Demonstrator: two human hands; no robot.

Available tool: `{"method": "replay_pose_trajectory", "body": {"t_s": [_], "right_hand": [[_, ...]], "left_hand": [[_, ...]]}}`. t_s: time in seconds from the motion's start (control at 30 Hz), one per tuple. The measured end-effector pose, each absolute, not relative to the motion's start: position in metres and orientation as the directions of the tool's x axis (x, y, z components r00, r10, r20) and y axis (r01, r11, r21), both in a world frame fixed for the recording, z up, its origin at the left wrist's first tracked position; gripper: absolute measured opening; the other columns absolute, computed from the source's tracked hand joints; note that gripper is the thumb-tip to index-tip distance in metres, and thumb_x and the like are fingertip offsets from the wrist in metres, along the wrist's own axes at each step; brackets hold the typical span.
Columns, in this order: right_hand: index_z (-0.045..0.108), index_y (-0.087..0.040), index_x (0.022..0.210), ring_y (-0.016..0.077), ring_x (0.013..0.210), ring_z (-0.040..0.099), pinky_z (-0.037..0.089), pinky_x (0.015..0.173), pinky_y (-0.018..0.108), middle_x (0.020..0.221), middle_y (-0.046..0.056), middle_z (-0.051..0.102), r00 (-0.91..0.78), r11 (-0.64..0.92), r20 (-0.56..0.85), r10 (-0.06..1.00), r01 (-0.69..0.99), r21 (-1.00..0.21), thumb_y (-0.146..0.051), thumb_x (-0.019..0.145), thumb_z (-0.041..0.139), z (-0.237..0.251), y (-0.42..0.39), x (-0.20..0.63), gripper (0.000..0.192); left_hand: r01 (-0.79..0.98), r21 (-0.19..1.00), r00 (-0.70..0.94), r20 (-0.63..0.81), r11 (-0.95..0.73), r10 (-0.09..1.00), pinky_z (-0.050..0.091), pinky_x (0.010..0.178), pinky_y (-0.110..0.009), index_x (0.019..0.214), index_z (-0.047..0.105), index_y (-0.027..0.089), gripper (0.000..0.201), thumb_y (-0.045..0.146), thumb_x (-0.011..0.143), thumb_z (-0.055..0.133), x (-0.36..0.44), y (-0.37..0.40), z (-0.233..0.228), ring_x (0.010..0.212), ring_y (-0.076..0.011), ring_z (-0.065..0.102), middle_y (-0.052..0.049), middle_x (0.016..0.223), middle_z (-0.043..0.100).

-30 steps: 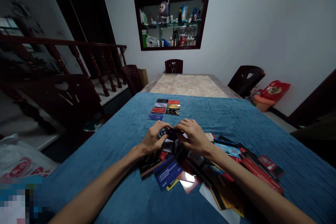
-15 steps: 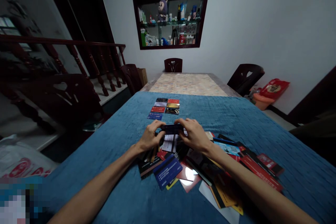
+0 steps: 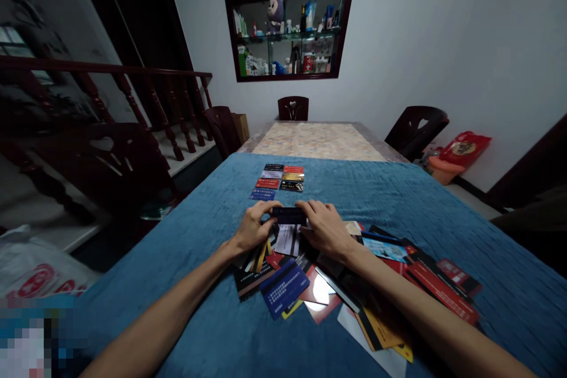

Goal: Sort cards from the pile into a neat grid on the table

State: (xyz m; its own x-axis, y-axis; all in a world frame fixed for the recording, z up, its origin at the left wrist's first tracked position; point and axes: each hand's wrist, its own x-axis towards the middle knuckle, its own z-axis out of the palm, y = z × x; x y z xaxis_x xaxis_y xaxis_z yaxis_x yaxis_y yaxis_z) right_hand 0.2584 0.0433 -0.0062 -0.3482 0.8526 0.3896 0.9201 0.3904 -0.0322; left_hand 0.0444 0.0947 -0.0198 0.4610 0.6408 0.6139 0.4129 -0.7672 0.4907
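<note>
Both hands pinch one dark card [image 3: 289,215], left hand [image 3: 252,228] and right hand [image 3: 325,228] at its ends above the loose pile [image 3: 336,283]; I'd keep it level, fingertips on edges only.

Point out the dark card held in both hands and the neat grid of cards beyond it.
Dark card [image 3: 289,215], head view, middle of its face.
Grid of cards [image 3: 278,181], head view, a centre card.

Plenty of bare blue cloth [image 3: 186,260] out at 9 and 3 o'clock to slide a hand through, but the card pile [image 3: 336,283] clutters 5 o'clock and the card grid [image 3: 278,180] sits at 12.
</note>
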Motion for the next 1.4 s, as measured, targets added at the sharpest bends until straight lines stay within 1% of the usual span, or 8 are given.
{"method": "replay_pose_trajectory", "body": {"t_s": [0.13, 0.3, 0.6, 0.73, 0.9, 1.03, 1.2, 1.4], "right_hand": [[0.048, -0.017, 0.128, 0.0274, 0.101, 0.055, 0.035, 0.083, 0.037, 0.111, 0.013, 0.062, -0.359, 0.386, 0.462, 0.811, 0.922, 0.040, -0.019, 0.083, 0.063, -0.013, 0.046, 0.257, 0.047], [0.050, -0.016, 0.126, 0.0263, 0.097, 0.055, 0.035, 0.084, 0.038, 0.108, 0.013, 0.062, -0.392, 0.421, 0.518, 0.760, 0.904, 0.067, -0.013, 0.084, 0.055, -0.016, 0.046, 0.257, 0.042], [0.056, -0.018, 0.122, 0.0289, 0.099, 0.049, 0.036, 0.081, 0.039, 0.110, 0.014, 0.058, -0.376, 0.413, 0.577, 0.725, 0.908, 0.071, -0.023, 0.083, 0.064, -0.007, 0.042, 0.257, 0.040], [0.057, -0.018, 0.123, 0.0294, 0.099, 0.046, 0.036, 0.080, 0.039, 0.112, 0.015, 0.057, -0.375, 0.406, 0.569, 0.732, 0.910, 0.077, -0.023, 0.082, 0.064, -0.005, 0.043, 0.255, 0.042], [0.056, -0.018, 0.125, 0.0305, 0.104, 0.045, 0.037, 0.079, 0.039, 0.116, 0.016, 0.056, -0.375, 0.412, 0.566, 0.734, 0.909, 0.067, -0.024, 0.082, 0.065, 0.001, 0.055, 0.251, 0.044], [0.055, -0.017, 0.127, 0.0308, 0.105, 0.046, 0.040, 0.079, 0.039, 0.119, 0.016, 0.057, -0.386, 0.423, 0.546, 0.744, 0.904, 0.063, -0.031, 0.083, 0.067, 0.007, 0.069, 0.246, 0.048], [0.056, -0.016, 0.126, 0.0313, 0.111, 0.045, 0.043, 0.080, 0.038, 0.122, 0.016, 0.056, -0.396, 0.439, 0.489, 0.777, 0.898, 0.030, -0.034, 0.081, 0.070, 0.010, 0.092, 0.234, 0.051], [0.055, -0.015, 0.125, 0.0285, 0.114, 0.047, 0.046, 0.086, 0.038, 0.125, 0.015, 0.054, -0.367, 0.431, 0.392, 0.844, 0.898, -0.087, -0.033, 0.082, 0.069, 0.010, 0.122, 0.219, 0.048]], "left_hand": [[0.415, 0.495, 0.460, 0.610, -0.763, 0.645, 0.053, 0.083, -0.031, 0.109, 0.066, 0.019, 0.037, 0.003, 0.076, 0.061, 0.044, 0.096, -0.019, 0.084, -0.0160, 0.064, -0.003, 0.094, 0.070], [0.412, 0.503, 0.456, 0.608, -0.760, 0.650, 0.053, 0.082, -0.031, 0.110, 0.066, 0.019, 0.038, 0.004, 0.076, 0.061, 0.043, 0.096, -0.018, 0.084, -0.0159, 0.065, -0.003, 0.094, 0.070], [0.422, 0.507, 0.435, 0.614, -0.752, 0.658, 0.052, 0.087, -0.034, 0.117, 0.059, 0.020, 0.043, 0.005, 0.077, 0.063, 0.040, 0.101, -0.019, 0.086, -0.0166, 0.065, -0.002, 0.097, 0.068], [0.443, 0.438, 0.477, 0.624, -0.783, 0.619, 0.052, 0.091, -0.038, 0.118, 0.058, 0.019, 0.045, 0.006, 0.076, 0.065, 0.037, 0.104, -0.020, 0.095, -0.0196, 0.063, -0.006, 0.106, 0.066], [0.498, 0.312, 0.552, 0.606, -0.809, 0.574, 0.046, 0.099, -0.047, 0.130, 0.051, 0.020, 0.055, 0.008, 0.078, 0.064, 0.029, 0.112, -0.014, 0.107, -0.0252, 0.057, -0.009, 0.116, 0.063], [0.552, 0.236, 0.589, 0.569, -0.800, 0.574, 0.043, 0.100, -0.050, 0.136, 0.047, 0.018, 0.058, 0.011, 0.080, 0.063, 0.020, 0.121, -0.007, 0.108, -0.0281, 0.054, -0.011, 0.118, 0.061], [0.597, 0.221, 0.596, 0.522, -0.771, 0.610, 0.044, 0.099, -0.049, 0.136, 0.049, 0.016, 0.056, 0.013, 0.081, 0.061, 0.006, 0.137, 0.000, 0.104, -0.0268, 0.052, -0.011, 0.113, 0.059], [0.618, 0.256, 0.595, 0.466, -0.744, 0.655, 0.044, 0.099, -0.047, 0.134, 0.051, 0.017, 0.057, 0.012, 0.078, 0.061, -0.004, 0.168, -0.002, 0.105, -0.0265, 0.052, -0.011, 0.112, 0.057]]}}
